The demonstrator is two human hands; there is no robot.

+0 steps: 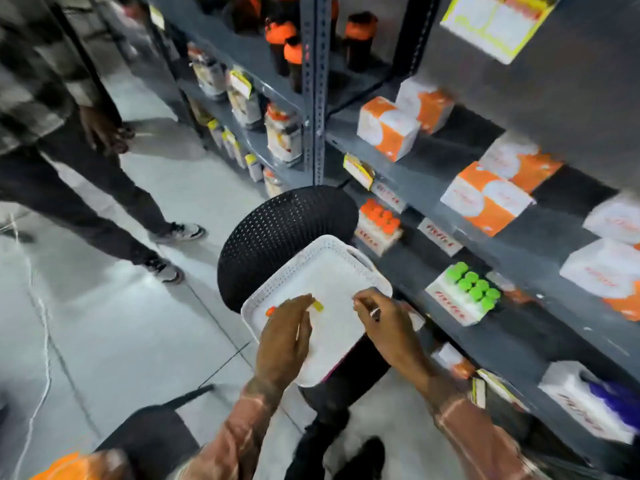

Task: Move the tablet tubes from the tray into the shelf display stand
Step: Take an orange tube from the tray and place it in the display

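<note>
Our left hand fingers curl over an orange-capped tube and a yellow-capped tube near the white tray's left edge. Our right hand fingers hover loosely bent, empty, above its right edge, beside the display stand.

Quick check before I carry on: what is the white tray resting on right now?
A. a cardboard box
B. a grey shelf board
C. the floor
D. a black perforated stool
D: the white tray sits on the black perforated stool, beside the shelving, with both hands over it.
</note>
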